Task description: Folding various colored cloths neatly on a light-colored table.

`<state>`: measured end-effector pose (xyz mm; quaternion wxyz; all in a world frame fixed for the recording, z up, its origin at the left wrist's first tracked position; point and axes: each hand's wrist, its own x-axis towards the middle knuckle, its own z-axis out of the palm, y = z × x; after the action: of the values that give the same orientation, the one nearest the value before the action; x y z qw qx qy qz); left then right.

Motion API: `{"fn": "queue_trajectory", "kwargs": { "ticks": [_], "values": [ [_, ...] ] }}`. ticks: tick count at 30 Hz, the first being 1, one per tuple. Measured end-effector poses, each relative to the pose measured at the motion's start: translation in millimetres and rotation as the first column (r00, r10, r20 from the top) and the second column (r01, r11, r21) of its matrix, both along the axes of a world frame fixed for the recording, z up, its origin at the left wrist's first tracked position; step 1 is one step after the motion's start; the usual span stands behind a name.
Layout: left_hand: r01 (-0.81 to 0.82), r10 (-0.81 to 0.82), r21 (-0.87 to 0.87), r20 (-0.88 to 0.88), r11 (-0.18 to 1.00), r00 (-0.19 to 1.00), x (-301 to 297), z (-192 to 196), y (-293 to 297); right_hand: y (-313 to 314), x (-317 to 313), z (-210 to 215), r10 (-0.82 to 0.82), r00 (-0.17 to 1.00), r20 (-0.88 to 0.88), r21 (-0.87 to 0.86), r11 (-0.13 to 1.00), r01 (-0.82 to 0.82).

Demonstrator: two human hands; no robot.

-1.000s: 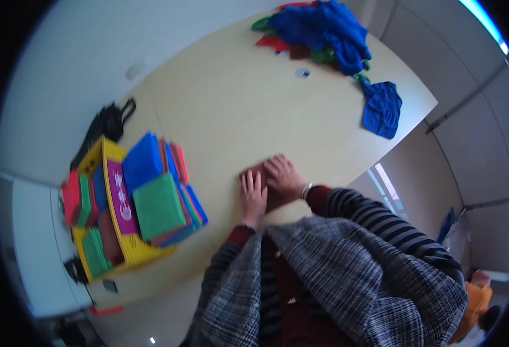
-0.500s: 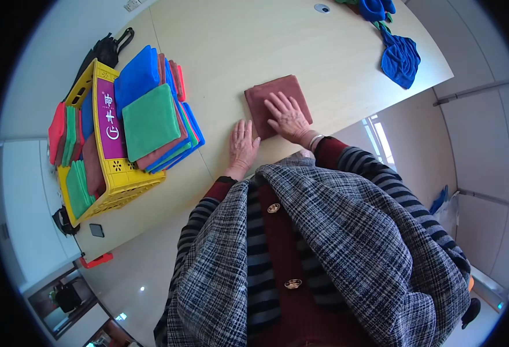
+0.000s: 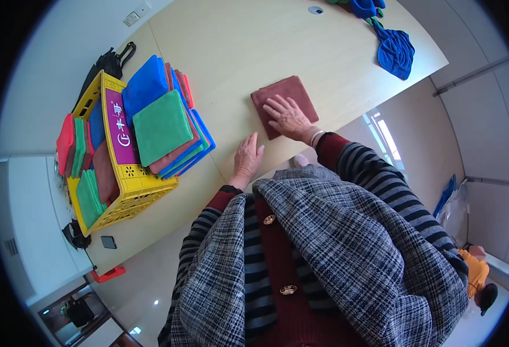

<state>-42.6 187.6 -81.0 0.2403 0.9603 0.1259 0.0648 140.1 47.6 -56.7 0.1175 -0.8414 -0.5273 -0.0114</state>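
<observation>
Your right hand (image 3: pixel 289 117) lies flat, fingers spread apart, on the folded maroon cloth (image 3: pixel 283 104), which sits on the pale tabletop (image 3: pixel 254 46) near its right edge. Your left hand (image 3: pixel 247 157) rests open and empty on the bare tabletop just near of the cloth, not touching it. To the left, a stack of folded cloths (image 3: pixel 165 124) leans on a yellow crate (image 3: pixel 121 173); blue cloths (image 3: pixel 394 49) lie far right.

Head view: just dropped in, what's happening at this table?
A person's right hand lies flat on a folded maroon cloth on the table. The left hand rests on bare table beside it, holding nothing. A stack of folded cloths sits by a yellow crate; unfolded blue cloths lie at the far end.
</observation>
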Motion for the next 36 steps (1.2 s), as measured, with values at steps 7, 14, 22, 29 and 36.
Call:
{"fn": "queue_trajectory", "kwargs": {
  "ticks": [7, 14, 22, 29, 36],
  "values": [
    [-0.258, 0.153, -0.378, -0.285, 0.889, 0.946, 19, 4, -8, 12, 8, -7, 0.147, 0.988, 0.043, -0.017, 0.989, -0.147],
    [-0.419, 0.300, -0.440, -0.315, 0.795, 0.900, 42, -25, -10, 16, 31, -16, 0.122, 0.992, 0.013, 0.077, 0.989, -0.123],
    [-0.535, 0.379, -0.243, -0.479, 0.809, 0.792, 81, -5, -20, 12, 79, -20, 0.083, 0.996, -0.035, 0.172, 0.982, -0.076],
    [-0.545, 0.427, -0.258, -0.396, 0.798, 0.813, 99, 8, -31, -6, 111, -33, -0.081, 0.994, -0.068, 0.242, 0.966, 0.095],
    [-0.437, 0.570, -0.883, -0.275, 0.168, 0.774, 86, -37, -16, 5, 96, -21, -0.028, 0.984, -0.175, 0.176, 0.983, 0.059]
  ]
}}
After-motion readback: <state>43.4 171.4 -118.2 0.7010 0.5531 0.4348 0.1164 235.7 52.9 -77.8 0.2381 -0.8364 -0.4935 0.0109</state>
